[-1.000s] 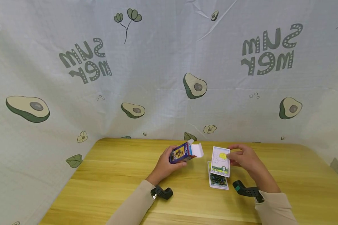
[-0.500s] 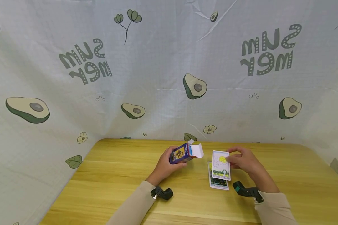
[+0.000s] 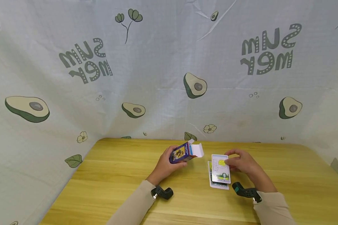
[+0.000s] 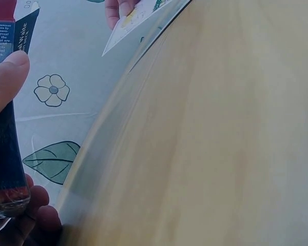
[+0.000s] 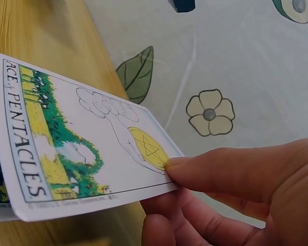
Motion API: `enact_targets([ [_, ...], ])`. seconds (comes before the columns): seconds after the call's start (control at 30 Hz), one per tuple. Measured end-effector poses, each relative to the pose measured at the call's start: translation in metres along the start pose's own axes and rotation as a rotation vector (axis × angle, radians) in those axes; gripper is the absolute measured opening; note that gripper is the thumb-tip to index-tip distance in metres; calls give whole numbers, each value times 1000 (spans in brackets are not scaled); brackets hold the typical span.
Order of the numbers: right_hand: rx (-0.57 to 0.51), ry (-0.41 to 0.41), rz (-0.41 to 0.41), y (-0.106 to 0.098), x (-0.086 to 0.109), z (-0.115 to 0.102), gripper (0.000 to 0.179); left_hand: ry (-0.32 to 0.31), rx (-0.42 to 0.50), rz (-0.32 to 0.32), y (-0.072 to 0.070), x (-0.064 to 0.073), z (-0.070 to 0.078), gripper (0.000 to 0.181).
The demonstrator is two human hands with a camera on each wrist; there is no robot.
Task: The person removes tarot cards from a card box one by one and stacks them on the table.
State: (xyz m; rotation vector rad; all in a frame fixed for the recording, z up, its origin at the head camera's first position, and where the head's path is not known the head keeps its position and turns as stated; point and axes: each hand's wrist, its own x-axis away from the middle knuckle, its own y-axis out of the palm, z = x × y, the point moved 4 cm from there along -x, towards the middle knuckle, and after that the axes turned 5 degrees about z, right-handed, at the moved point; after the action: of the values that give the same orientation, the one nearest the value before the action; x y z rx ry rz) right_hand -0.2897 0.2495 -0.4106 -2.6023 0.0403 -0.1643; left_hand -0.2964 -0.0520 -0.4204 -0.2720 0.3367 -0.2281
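My left hand grips a blue and purple card box, whose white flap hangs open toward the right. In the left wrist view the thumb presses on the box's printed side. My right hand pinches a tarot card by its right edge. "Ace of Pentacles" is printed on that card, as the right wrist view shows. Beneath it, on the table, lies another card or small stack, mostly covered. Whether the held card touches what lies under it I cannot tell.
The wooden table runs back to a pale curtain printed with avocados and flowers. A black wrist mount sits on the left forearm, and a second black mount on the right one.
The right hand has brought the Ace of Pentacles card down and nearer the person, so it covers more of what lies below. The left hand and box stay put.
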Motion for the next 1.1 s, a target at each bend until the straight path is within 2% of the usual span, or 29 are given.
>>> enact_targets([
  [0.17, -1, 7, -20, 2, 1, 1, 41, -1, -7, 0, 0, 0, -1, 63],
  [0.8, 31, 55, -18, 11, 11, 4, 38, -1, -9, -13, -1, 7, 6, 63],
  [1.1, 37, 58, -34, 15, 17, 5, 38, 21, -4, -18, -4, 10, 5, 62],
])
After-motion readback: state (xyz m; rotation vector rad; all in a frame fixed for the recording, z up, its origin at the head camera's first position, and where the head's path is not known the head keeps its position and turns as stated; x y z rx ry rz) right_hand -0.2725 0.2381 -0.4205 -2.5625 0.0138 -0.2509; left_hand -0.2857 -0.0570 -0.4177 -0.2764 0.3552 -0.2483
